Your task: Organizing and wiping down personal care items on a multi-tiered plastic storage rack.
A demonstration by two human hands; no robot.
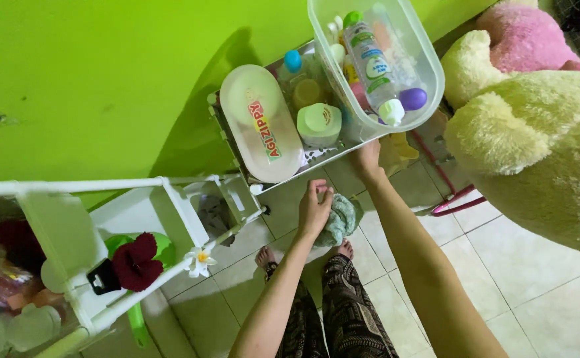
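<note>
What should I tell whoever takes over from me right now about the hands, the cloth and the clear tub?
Left hand: closed in a grip on a pale green cloth, just below the cart's top tray.
Right hand: under the clear plastic tub of bottles, holding it tilted above the tray.
On the tray: an oval lidded container and a green-capped jar.
Done: tub lifted off the tray.
Left: judging by the cloth, probably wiping the freed spot, then setting the tub down.

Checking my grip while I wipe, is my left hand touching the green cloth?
Touching. The head view shows the left hand closed over the green cloth, fingers pressed into its folds with no gap, just below the edge of the white shelf.
</note>
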